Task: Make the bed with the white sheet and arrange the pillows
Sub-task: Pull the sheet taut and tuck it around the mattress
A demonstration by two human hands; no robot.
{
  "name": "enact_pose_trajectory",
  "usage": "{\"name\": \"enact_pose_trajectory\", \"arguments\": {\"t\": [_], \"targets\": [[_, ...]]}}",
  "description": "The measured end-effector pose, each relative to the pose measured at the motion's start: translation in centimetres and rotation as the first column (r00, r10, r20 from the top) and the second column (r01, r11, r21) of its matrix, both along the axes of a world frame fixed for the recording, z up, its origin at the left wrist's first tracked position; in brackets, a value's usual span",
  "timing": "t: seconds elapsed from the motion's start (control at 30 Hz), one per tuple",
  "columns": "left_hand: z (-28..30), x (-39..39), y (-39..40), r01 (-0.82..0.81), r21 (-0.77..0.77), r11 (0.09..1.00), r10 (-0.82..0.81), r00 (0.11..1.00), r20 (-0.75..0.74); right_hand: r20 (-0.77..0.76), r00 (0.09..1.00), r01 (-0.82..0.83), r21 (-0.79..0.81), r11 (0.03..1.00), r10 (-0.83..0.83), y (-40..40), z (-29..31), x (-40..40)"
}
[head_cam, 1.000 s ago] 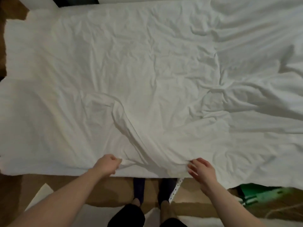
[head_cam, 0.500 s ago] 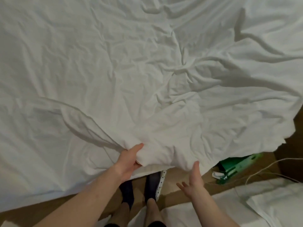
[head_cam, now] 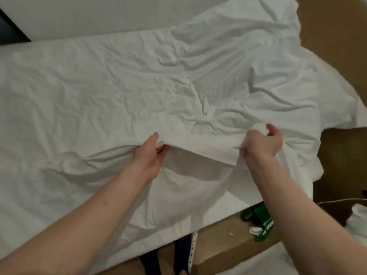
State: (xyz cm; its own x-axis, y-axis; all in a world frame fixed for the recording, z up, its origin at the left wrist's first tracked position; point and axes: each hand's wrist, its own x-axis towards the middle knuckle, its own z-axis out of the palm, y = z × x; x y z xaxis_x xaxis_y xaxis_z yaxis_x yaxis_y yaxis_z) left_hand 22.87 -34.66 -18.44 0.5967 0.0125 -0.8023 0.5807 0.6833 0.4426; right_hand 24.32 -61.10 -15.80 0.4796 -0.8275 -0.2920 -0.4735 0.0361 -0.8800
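A big white sheet (head_cam: 119, 92) lies spread over the bed (head_cam: 178, 233). It is full of small creases. On the right side it hangs off the bed and bunches up over the brown floor (head_cam: 341, 155).

Both arms reach out over the bed. The left hand (head_cam: 150, 155) holds a fold of the sheet near the middle. Its thumb lies on top of the cloth and its fingers (head_cam: 162, 153) are curled under it. The right hand (head_cam: 262, 142) grips the same fold a little way to the right. Its fingers are curled tight round a bunch of cloth, and one finger sticks up a bit. Between the two hands the edge of the sheet is lifted and pulled flat, so you can see a white layer under it.

On the floor by the near side of the bed sits a green thing (head_cam: 260, 219) with a bit of white on it. Any writing on it is too blurry to read. A thin white cord (head_cam: 337, 200) runs along the floor at the far right. Some more white cloth (head_cam: 278, 262) lies at the bottom right. Dark shoes (head_cam: 182, 255) with a white dotted edge peek out under the bed edge.
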Motion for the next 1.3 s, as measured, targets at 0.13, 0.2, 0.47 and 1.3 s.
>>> {"name": "enact_pose_trajectory", "arguments": {"t": [0.13, 0.2, 0.47, 1.3], "targets": [[0.1, 4.0, 1.7, 0.322, 0.248, 0.914, -0.335, 0.942, 0.013, -0.101, 0.880, -0.472, -0.078, 0.878, 0.464, 2.1, 3.4, 7.6], [-1.1, 3.2, 2.4, 0.515, 0.365, 0.776, -0.523, 0.848, -0.085, -0.169, 0.814, -0.574, -0.081, 0.815, 0.556, 3.2, 3.5, 7.0], [-5.9, -3.4, 0.4, 0.753, 0.373, 0.542, -0.726, 0.643, -0.245, -0.495, 0.683, -0.295, 0.485, 0.823, 0.537, 1.3, -7.9, -13.4], [-4.7, 3.5, -20.0, 0.428, 0.290, 0.856, -0.371, 0.899, -0.234, -0.068, 0.941, 0.339, 0.253, 0.906, -0.333, -18.8, -2.0, -6.9]]}}
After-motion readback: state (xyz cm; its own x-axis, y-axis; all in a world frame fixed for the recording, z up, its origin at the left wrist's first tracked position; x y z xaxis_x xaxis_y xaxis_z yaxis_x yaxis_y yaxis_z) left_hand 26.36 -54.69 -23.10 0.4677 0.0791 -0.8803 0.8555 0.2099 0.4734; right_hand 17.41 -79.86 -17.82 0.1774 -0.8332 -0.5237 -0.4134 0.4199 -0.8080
